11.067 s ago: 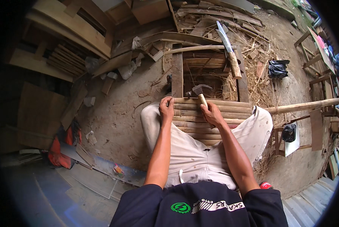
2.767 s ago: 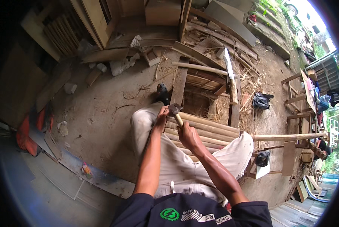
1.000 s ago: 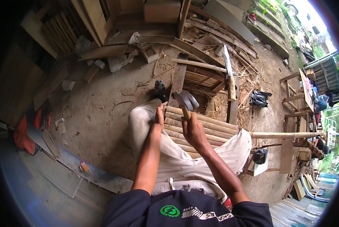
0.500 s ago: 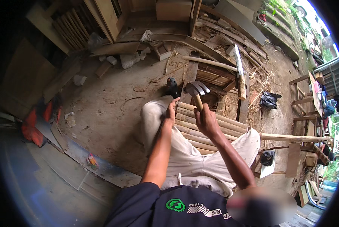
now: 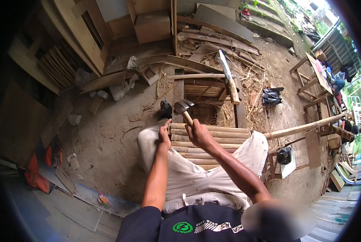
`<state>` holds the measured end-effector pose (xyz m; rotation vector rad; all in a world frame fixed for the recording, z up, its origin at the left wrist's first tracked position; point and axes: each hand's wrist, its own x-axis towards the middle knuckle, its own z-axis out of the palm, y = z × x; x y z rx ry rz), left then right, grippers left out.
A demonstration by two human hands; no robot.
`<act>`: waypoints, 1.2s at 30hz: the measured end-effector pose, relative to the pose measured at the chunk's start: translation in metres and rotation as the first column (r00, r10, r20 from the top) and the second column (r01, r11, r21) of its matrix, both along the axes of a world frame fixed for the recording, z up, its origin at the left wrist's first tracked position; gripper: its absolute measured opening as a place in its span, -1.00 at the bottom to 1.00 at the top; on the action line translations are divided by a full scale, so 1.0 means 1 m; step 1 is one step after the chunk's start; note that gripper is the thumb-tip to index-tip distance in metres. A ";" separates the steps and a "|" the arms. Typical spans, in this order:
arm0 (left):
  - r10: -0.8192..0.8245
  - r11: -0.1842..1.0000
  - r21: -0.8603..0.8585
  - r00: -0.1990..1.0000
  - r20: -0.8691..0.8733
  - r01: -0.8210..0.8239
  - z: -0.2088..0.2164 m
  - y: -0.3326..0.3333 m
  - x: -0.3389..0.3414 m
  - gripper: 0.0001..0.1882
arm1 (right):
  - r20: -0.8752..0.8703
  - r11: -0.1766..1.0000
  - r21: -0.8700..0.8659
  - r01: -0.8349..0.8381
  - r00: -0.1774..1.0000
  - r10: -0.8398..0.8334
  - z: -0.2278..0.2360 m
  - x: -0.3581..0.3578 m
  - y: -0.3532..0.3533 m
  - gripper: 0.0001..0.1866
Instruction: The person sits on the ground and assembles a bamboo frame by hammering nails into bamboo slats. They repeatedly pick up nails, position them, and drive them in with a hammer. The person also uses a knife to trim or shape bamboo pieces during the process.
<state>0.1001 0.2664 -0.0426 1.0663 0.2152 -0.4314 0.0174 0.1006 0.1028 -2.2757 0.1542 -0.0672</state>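
My right hand [image 5: 199, 135] grips the wooden handle of a claw hammer [image 5: 184, 106], whose metal head is raised just beyond my left fingertips. My left hand [image 5: 164, 134] is closed at the left end of a row of bamboo slats [image 5: 210, 141]. Its fingertips press together there, and anything small between them is too hidden to make out. The slats lie side by side between my spread knees, across a wooden frame [image 5: 178, 86]. Farther off, a machete [image 5: 228, 76] with a wooden handle rests across a pole [image 5: 196, 76] on the frame.
Shavings and split scraps [image 5: 255, 103] litter the ground at right, around a black plastic bag [image 5: 272, 97]. A long bamboo pole [image 5: 305, 126] extends right from my knee. Wooden cabinets [image 5: 152, 26] stand at the back left, and a wooden table [image 5: 315, 72] at far right.
The whole view has shifted, so most of the scene sits farther left. The hammer head is slightly nearer my left fingertips. Both hands keep their holds.
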 end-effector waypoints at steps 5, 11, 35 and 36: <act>-0.051 0.988 -0.147 0.999 -0.002 0.050 -0.013 0.003 -0.001 -0.37 | -0.054 0.999 0.034 0.004 0.999 -0.002 -0.017 -0.024 0.020 -0.70; -0.006 0.999 -0.048 1.000 0.020 0.007 0.002 0.006 -0.008 -0.39 | -0.190 0.997 -0.055 -0.049 0.981 0.037 -0.014 -0.011 0.015 -0.66; -0.078 0.936 0.352 0.977 0.201 0.002 -0.020 0.014 -0.009 -0.16 | -0.101 0.972 -0.233 0.009 0.994 -0.033 -0.047 -0.083 -0.004 -0.72; -0.092 0.932 0.363 0.972 0.214 0.008 -0.018 0.015 -0.011 -0.16 | -0.081 0.977 -0.214 0.011 0.996 -0.029 -0.049 -0.086 -0.004 -0.72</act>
